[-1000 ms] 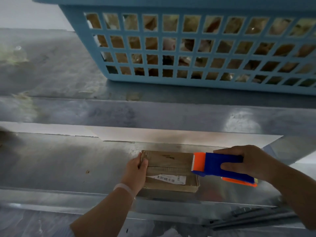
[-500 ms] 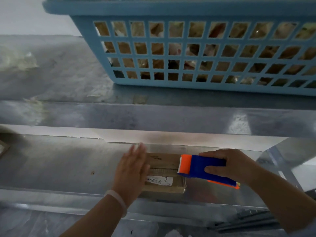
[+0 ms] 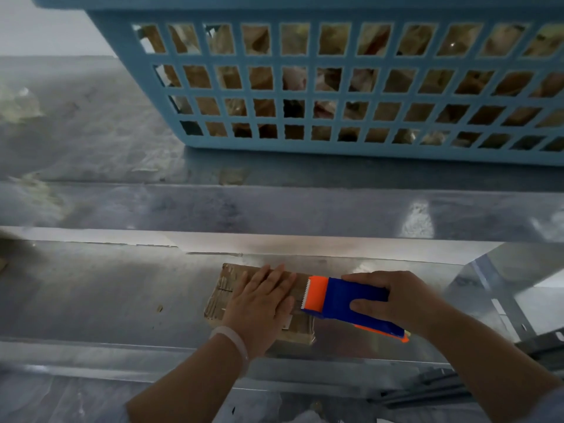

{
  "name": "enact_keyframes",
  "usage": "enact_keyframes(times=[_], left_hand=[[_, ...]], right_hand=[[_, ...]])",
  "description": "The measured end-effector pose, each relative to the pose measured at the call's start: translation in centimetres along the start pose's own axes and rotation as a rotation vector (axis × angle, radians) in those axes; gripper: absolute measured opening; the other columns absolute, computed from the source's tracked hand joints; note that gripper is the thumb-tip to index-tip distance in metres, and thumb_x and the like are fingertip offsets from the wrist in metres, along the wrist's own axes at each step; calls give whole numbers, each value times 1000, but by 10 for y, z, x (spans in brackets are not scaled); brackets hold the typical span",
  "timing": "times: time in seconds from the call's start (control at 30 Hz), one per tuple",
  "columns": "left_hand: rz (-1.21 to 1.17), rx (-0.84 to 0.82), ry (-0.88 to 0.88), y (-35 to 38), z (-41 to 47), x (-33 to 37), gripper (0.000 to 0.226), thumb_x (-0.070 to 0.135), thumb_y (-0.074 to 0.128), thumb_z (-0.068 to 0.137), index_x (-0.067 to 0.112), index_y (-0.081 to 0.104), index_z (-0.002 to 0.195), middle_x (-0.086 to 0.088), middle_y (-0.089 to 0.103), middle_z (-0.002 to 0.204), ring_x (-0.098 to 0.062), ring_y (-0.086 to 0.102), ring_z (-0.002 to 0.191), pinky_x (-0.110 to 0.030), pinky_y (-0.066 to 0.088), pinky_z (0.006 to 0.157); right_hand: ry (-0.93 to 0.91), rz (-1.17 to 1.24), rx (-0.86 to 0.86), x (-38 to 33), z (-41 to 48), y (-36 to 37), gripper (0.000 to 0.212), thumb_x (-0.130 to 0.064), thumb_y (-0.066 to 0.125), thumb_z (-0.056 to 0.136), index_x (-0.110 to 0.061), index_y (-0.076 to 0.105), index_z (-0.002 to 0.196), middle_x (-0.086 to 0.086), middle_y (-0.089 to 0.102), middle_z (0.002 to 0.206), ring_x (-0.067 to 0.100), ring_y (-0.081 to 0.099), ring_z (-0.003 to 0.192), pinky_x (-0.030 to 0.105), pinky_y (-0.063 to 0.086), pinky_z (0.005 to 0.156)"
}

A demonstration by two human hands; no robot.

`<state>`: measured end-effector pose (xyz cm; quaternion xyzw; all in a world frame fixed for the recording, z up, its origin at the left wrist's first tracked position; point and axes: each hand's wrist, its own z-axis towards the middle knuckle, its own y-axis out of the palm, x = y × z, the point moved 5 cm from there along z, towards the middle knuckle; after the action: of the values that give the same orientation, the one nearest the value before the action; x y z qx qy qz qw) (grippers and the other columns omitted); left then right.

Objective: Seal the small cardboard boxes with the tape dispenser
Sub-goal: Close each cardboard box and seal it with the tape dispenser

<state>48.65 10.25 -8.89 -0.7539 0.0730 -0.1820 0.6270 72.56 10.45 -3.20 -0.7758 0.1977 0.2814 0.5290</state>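
Cardboard box (image 3: 222,296), one, under left hand (image 3: 259,303); one tape dispenser (image 3: 338,300).

Both bare forearms reach in from below, the left hand (image 3: 259,306) lying palm-down with its fingers straight and close together, pressing flat on the small cardboard box (image 3: 218,297), while the right hand (image 3: 393,303) just beside it grips the tape dispenser (image 3: 341,296), fingers curled over the far side, thumb along the near side.

The left hand (image 3: 259,303) no longer grips the left edge of the cardboard box (image 3: 219,297); it now lies flat across the box's top, fingers straight.
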Motion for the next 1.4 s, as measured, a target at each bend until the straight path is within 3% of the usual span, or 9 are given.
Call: enact_keyframes(times=[0.1,0.2,0.4,0.6,0.83,0.97,1.1,1.27,1.4], left_hand=[[-130,42,-209,-3,10,-11,71,65,-7,89,39,9,152,14,-3,160,-15,-13,148,-41,-3,122],[-109,22,-307,0,14,-12,66,67,11,93,40,3,152,9,-6,162,-18,-17,148,-40,-9,120],[-73,9,-292,-2,12,-10,68,70,17,92,41,3,152,7,-2,162,-20,-14,149,-44,-4,122],[-72,17,-293,0,13,-12,69,71,16,91,41,3,152,7,-1,162,-20,-14,148,-42,-7,121],[-63,28,-290,-1,12,-11,69,71,15,91,41,2,152,6,-2,162,-21,-14,149,-42,-8,121],[-57,28,-298,0,13,-10,70,72,15,90,41,1,151,6,-2,162,-21,-14,149,-42,-9,120],[-51,31,-299,0,13,-10,70,72,14,90,41,1,151,6,-2,162,-22,-14,149,-43,-7,121],[-91,24,-298,0,13,-10,69,70,17,92,39,3,152,6,-3,162,-21,-16,148,-43,-8,121],[-103,22,-298,-2,13,-11,66,65,13,95,37,2,153,6,-8,162,-20,-17,148,-42,-10,120]], right_hand=[[-4,-4,-2,1,-1,1,42,-48,74,78,-68,50,106,-36,60,93,-10,61,84,14,50,74],[-3,25,-3,3,-1,1,42,-47,74,79,-68,50,106,-37,62,91,-16,60,82,11,49,69],[-5,91,-37,10,-2,-2,44,-39,78,78,-69,55,101,-30,68,96,-8,65,84,18,54,74],[39,116,-58,27,-17,-26,39,-35,78,77,-59,61,103,-23,71,98,-6,66,86,14,53,71],[77,-106,-126,21,-14,-27,38,-46,71,82,-65,53,110,-31,64,102,-8,62,89,19,54,82],[61,-362,-41,-10,-12,-8,43,-56,61,82,-58,52,124,-26,61,110,-2,55,92,23,49,87],[4,-614,-51,-31,-11,11,43,-52,48,90,-49,46,133,-16,63,119,9,58,102,28,50,83],[150,-571,176,2,-17,-5,42,-52,39,96,-48,37,138,-10,67,109,15,63,95,29,51,77],[219,-522,309,34,-21,-9,47,-32,39,95,-37,32,141,-5,67,99,16,59,78,30,51,71]])
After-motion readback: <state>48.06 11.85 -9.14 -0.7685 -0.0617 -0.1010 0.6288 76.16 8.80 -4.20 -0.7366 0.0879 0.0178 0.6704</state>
